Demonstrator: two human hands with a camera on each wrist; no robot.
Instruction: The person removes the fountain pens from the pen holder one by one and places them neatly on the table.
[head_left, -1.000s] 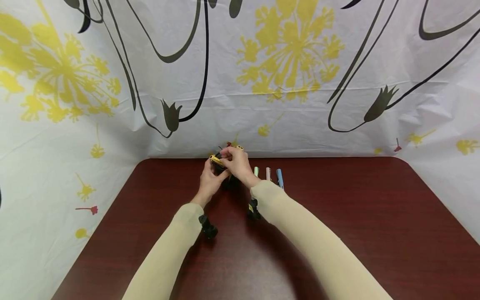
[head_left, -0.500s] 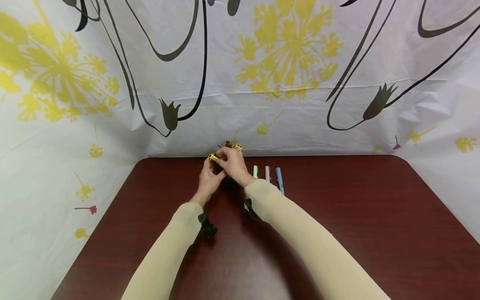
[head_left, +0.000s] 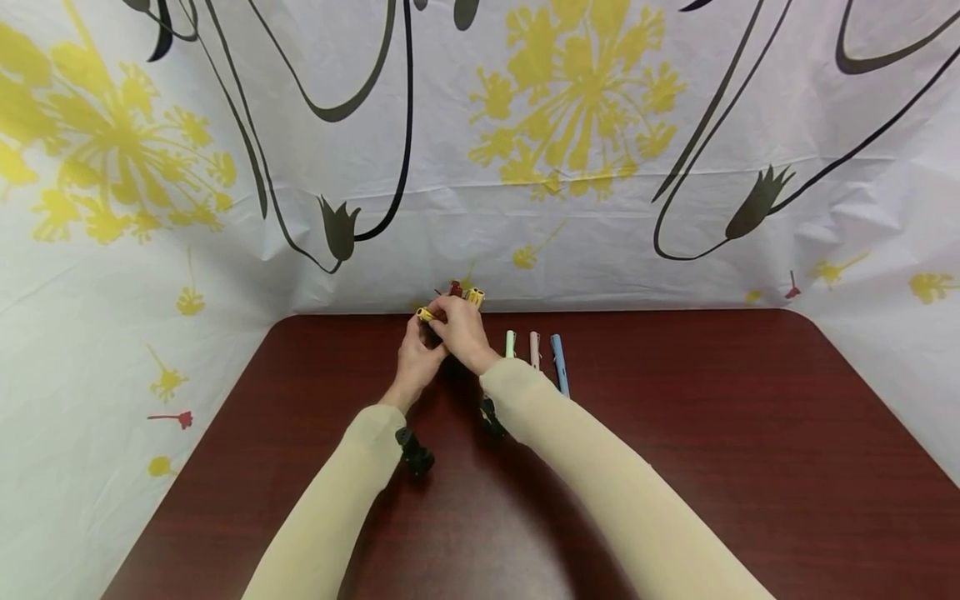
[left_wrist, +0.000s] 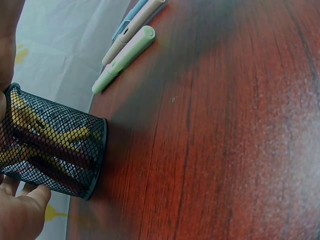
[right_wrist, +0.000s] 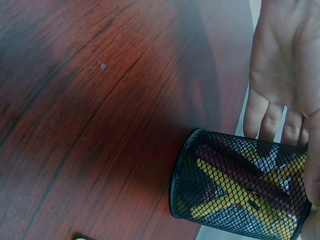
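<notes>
At the table's far edge, my left hand (head_left: 417, 364) grips a black mesh pen cup (left_wrist: 55, 145), its fingers reaching around the side. The cup stands upright. Yellow pens (right_wrist: 220, 182) and a dark red pen (right_wrist: 250, 182) show through the mesh, crossing at a slant. Over the cup's mouth, my right hand (head_left: 461, 333) pinches a yellow pen (head_left: 424, 314), of which only the end shows past the fingertips. Another yellow end (head_left: 475, 297) and a dark red one (head_left: 455, 288) stick up behind the right hand. In the head view, both hands mostly hide the cup.
To the right of the cup lie a light green pen (head_left: 511, 343), a pale pink pen (head_left: 535, 350) and a blue pen (head_left: 559, 364), partly covered by the right sleeve. A patterned cloth (head_left: 637, 250) hangs behind the dark red table (head_left: 712, 433).
My right hand and forearm have shifted slightly left, uncovering more of the blue pen. Less of the pinched yellow pen shows. My left hand stays at the cup.
</notes>
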